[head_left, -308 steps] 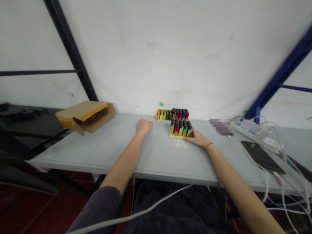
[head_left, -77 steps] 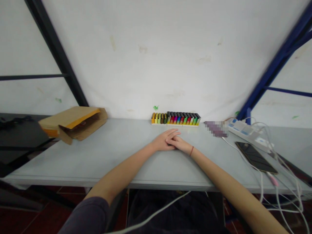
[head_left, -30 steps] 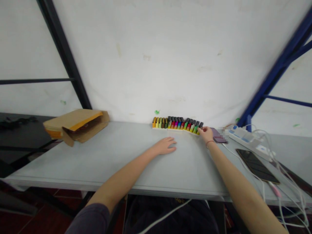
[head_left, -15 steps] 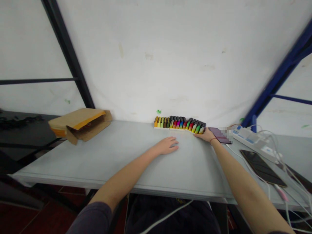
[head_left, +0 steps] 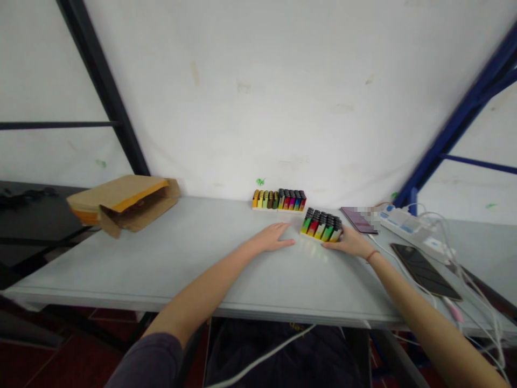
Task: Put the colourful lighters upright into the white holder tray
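Note:
My right hand [head_left: 350,242] grips the right end of a tray of lighters [head_left: 322,226], colourful bodies with black tops standing in rows, slightly tilted. To its left my left hand [head_left: 275,237] hovers over or rests on the table, fingers apart and holding nothing; it is a short way from the tray's left end. Against the wall behind stand a tray of yellow, green and brown lighters [head_left: 265,200] and, right beside it, a tray of red, purple and blue lighters [head_left: 292,200] with black tops.
An opened brown cardboard box [head_left: 125,200] lies at the left of the grey table [head_left: 181,269]. At the right are a purple phone-like slab [head_left: 358,220], a white power strip [head_left: 416,231], a dark phone [head_left: 424,271] and tangled white cables [head_left: 476,291].
My right hand has drawn the right-hand tray of lighters away from the wall, toward me, apart from the other two. My left hand stays open, nearly in place.

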